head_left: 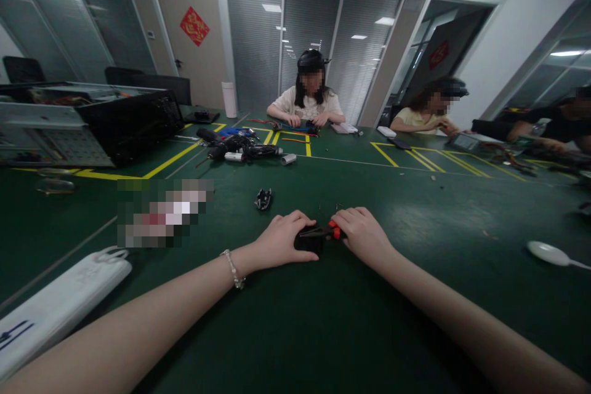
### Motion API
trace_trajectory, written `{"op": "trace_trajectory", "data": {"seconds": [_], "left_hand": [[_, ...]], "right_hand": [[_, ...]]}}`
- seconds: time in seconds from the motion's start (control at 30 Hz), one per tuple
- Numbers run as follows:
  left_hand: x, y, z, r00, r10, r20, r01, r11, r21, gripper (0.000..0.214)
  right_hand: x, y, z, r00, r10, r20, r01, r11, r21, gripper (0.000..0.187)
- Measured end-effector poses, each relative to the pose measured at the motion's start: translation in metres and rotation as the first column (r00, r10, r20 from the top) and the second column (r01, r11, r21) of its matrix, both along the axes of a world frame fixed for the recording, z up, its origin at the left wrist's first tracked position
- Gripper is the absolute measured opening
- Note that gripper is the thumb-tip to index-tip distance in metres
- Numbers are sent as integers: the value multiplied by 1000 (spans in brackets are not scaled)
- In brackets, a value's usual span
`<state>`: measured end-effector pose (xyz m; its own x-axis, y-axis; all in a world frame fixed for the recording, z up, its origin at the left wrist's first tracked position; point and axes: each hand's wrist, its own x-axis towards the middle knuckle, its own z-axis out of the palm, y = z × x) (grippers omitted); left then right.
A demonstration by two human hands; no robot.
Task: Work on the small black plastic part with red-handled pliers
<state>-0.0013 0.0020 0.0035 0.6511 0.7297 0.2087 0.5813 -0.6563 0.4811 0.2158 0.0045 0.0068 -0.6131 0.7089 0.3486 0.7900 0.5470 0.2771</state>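
Note:
In the middle of the green table (295, 332), my left hand (282, 240) is closed around a small black part (310, 245), thumb and fingers on either side of it. My right hand (365, 234) grips pliers with red handles (335, 231). Their dark jaws point left and reach onto the black part; whether they pinch it I cannot tell. Part of the handles is hidden by my right fingers. Just beyond my left hand lies a small black-and-silver piece (263, 199).
A long white case (64, 311) lies beside my left forearm. Farther back are a computer case (120, 132) and a pile of tools and cables (237, 146). A white spoon-shaped object (548, 253) is at right. Several people sit across the table.

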Motion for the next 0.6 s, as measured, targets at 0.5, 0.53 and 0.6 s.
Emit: {"op": "trace_trajectory", "data": {"seconds": [0.5, 0.53, 0.6], "left_hand": [[0, 0, -3, 1000, -11, 20, 10, 999, 46, 60], [0, 0, -3, 1000, -12, 21, 11, 999, 50, 61], [0, 0, -3, 1000, -14, 20, 13, 998, 56, 61]], "right_hand": [[2, -5, -4, 999, -11, -36, 16, 990, 144, 32], [2, -5, -4, 999, -12, -39, 17, 991, 133, 33], [3, -4, -4, 999, -17, -42, 22, 993, 116, 34]]}}
